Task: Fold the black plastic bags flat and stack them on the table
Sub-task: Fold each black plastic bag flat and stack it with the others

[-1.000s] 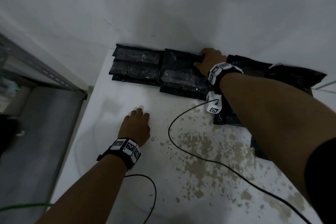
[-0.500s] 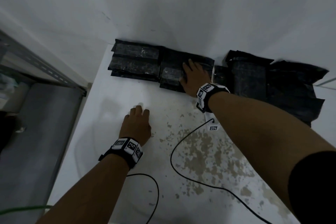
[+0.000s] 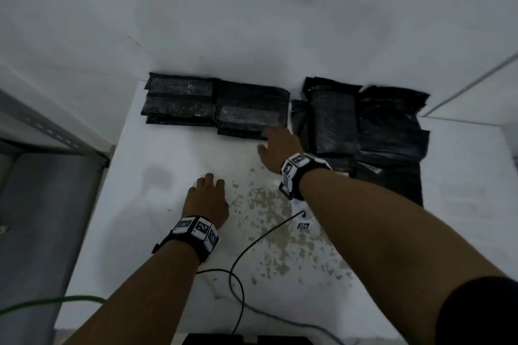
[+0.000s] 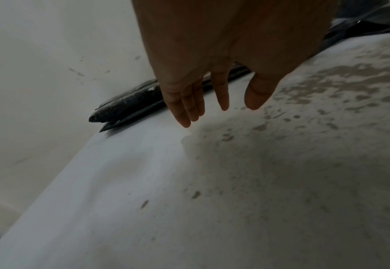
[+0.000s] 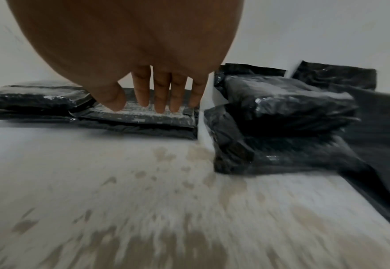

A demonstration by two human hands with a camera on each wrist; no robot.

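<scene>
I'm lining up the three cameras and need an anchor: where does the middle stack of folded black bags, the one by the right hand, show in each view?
Head: the middle stack lies top centre against the wall, just beyond the right hand.
Left wrist: mostly hidden behind the left hand; only a dark strip shows between the fingers.
Right wrist: centre left, beneath the fingertips.
Shared landmark: the worn brown patch on the table.

folded black bags against wall, right hand beside them, fingers straight

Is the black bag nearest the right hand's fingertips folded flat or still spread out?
Folded flat: the middle bag lies as a compact rectangle with layered edges, beside the right hand.
</scene>
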